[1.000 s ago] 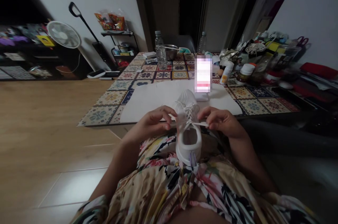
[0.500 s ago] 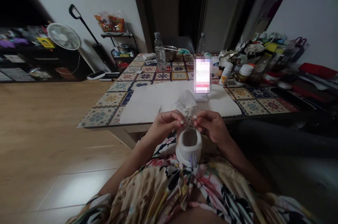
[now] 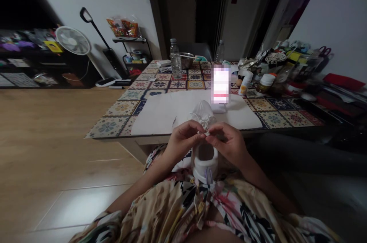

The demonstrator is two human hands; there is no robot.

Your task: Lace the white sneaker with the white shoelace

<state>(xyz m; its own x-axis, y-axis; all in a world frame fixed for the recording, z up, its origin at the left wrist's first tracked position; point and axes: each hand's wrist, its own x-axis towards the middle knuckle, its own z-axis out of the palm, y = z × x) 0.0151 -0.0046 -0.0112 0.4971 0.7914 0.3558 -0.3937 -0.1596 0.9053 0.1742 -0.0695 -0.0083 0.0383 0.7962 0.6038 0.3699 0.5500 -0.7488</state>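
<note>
A white sneaker (image 3: 204, 165) points away from me, its heel at my lap and its toe over the table edge. White shoelaces (image 3: 207, 120) run up its front. My left hand (image 3: 184, 139) and my right hand (image 3: 230, 142) meet above the tongue area, thumbs and forefingers pinched on the shoelace, the fingertips almost touching. Much of the lacing is hidden behind the fingers. A purple tab (image 3: 208, 176) shows at the heel.
A white sheet (image 3: 156, 115) covers the near part of the patterned table (image 3: 107, 126). A blurred lit phone (image 3: 220, 84) stands on it beyond the shoe. Farther back are a water bottle (image 3: 176, 61) and a metal bowl (image 3: 187, 61); jars (image 3: 265, 84) and clutter crowd the right.
Both hands have come closer together over the shoe, from either side of the laces to nearly touching fingertips. The view has shifted slightly.
</note>
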